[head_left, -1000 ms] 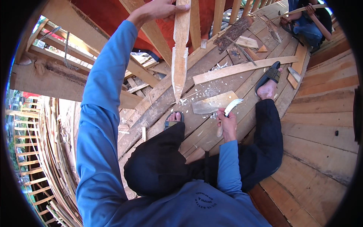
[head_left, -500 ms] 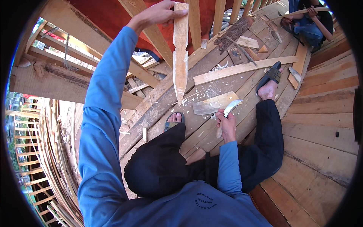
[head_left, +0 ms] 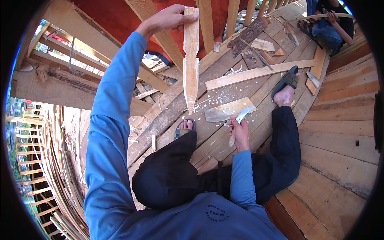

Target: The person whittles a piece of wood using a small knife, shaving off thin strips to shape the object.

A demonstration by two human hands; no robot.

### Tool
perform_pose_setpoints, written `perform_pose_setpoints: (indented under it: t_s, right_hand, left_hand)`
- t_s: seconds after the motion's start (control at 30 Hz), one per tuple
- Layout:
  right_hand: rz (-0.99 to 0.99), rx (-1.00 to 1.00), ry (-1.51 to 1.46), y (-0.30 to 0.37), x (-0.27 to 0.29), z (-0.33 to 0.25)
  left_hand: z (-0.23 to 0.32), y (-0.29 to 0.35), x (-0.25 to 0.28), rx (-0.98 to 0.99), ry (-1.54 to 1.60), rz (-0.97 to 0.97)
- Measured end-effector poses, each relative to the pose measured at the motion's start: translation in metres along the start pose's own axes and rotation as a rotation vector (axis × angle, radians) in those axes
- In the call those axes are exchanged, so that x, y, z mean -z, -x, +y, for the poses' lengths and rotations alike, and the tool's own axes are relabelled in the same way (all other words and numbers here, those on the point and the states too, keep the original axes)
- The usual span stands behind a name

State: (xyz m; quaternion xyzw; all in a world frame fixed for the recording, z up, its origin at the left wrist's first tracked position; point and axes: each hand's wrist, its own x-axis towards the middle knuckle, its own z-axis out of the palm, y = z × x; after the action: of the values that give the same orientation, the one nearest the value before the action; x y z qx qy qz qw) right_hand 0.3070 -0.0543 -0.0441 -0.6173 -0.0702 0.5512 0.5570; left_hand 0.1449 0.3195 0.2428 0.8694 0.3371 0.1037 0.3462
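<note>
My left hand (head_left: 173,18) reaches far forward and pinches the top of a pale wooden stake (head_left: 191,72). The stake hangs upright, with a notch partway down and a carved point at its lower end, close above my sandalled left foot. My right hand (head_left: 240,134) is low in front of me, wrapped round the wooden handle of a knife with a curved blade (head_left: 245,114). That blade points up and to the right. Just beyond it a flat piece of board (head_left: 228,110) lies on the planks.
Wood shavings (head_left: 218,97) litter the plank floor. A long, slightly curved plank (head_left: 260,75) and a rough bark-covered piece (head_left: 250,36) lie farther ahead. Upright timbers (head_left: 206,26) stand before a red sheet (head_left: 124,18). At far right another person (head_left: 332,24) sits holding a long strip.
My left hand and the stake have dropped very slightly. The knife in my right hand has tilted a little; otherwise the scene is the same.
</note>
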Motion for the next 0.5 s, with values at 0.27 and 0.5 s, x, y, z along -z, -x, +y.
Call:
perform_pose_setpoints:
  t_s: [0.27, 0.5]
  right_hand:
    - [-0.026, -0.01, -0.003, -0.001, -0.002, 0.002]
    - [-0.015, -0.025, -0.006, 0.0, 0.0, 0.003]
  left_hand:
    - [-0.008, 0.005, 0.005, 0.055, -0.021, -0.007]
    - [-0.014, 0.008, -0.003, 0.048, -0.03, 0.043]
